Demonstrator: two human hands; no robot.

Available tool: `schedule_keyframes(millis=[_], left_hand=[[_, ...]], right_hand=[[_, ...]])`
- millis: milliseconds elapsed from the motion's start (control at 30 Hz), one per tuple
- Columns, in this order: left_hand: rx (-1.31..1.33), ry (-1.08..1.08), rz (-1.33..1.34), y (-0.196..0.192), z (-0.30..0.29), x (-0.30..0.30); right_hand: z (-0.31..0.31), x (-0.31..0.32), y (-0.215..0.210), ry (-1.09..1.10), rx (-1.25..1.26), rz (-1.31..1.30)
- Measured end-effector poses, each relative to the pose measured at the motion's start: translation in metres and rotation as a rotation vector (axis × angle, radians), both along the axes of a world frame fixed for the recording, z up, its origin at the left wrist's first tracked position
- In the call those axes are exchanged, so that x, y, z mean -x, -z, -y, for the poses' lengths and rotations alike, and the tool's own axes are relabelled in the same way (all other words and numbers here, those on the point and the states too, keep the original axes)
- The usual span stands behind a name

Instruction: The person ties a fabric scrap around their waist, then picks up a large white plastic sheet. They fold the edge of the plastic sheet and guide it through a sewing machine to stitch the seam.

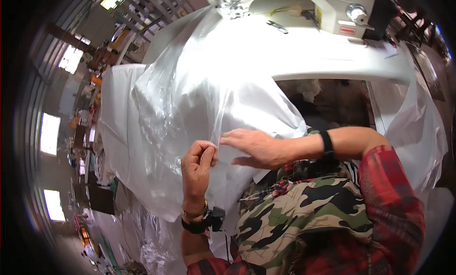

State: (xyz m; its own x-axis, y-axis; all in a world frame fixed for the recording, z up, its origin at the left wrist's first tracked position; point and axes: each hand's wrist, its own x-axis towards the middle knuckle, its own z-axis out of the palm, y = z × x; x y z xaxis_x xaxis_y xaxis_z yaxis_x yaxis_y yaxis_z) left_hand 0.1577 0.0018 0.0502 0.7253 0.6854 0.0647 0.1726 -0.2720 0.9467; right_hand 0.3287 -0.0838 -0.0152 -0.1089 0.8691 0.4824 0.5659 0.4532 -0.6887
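A large sheet of clear plastic film [164, 101] drapes from the sewing machine's bed down toward my lap. My left hand [195, 166] is closed, thumb against curled fingers, pinching the film at a long fold or edge that runs up to the machine. Just right of it, my right hand [260, 147] lies over the film with its fingers stretched out and the thumb apart, fingertips by the same fold. The white sewing machine [332, 11] stands at the far side; glare hides where the film meets its needle area.
Small thread snips [277, 26] lie on the white sewing table [332, 61] near the machine. A dark cutout opens in front of the table's near edge. More film [408, 118] hangs at the right, and crumpled film [154, 241] lies on the lower left. Cluttered shelves line the left.
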Motion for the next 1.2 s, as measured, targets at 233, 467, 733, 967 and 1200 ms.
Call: schedule_keyframes(millis=[233,467,733,967,1200], left_hand=[[0.325,-0.015,-0.022,-0.010,0.023,-0.009],[0.087,0.130,-0.027,0.035,0.033,-0.019],[-0.134,0.230,-0.031,0.046,0.049,-0.044],[-0.706,0.262,0.014,0.024,0.054,-0.053],[-0.865,0.303,-0.175,0.022,0.062,-0.055]], right_hand=[[-0.042,0.008,0.014,-0.566,0.253,0.584],[0.023,-0.053,0.026,0.078,-0.213,0.203],[0.076,-0.086,0.068,0.762,0.251,-0.333],[0.083,-0.063,0.042,0.232,0.527,-0.676],[0.091,-0.042,-0.001,0.129,0.459,-0.425]])
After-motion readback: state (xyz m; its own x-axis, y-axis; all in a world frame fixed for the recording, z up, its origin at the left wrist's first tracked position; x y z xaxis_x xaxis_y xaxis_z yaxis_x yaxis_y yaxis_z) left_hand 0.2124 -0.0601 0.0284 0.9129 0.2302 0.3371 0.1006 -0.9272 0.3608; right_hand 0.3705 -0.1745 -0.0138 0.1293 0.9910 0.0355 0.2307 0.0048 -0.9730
